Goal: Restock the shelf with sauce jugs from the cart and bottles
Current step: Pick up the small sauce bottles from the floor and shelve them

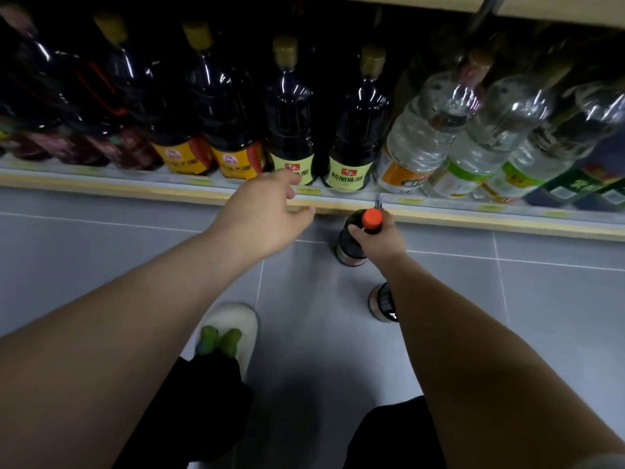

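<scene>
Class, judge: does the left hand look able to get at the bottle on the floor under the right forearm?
Probably not directly. The right hand grips the orange-capped bottle, and its forearm crosses over the floor bottle, while the left hand is out at the shelf edge.

Dark bottle (351,242), orange cap (372,217); grey floor tiles (507,299); white shoe (236,328), green laces (220,340).

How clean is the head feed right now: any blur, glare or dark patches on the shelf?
Head view: the dark bottles at left are dim and motion-blurred, labels unreadable; glare streaks cross their shoulders; the clear bottles at right smear and lean from wide-angle distortion; the centre is sharper, where the right hand grips the orange-capped bottle.
</scene>
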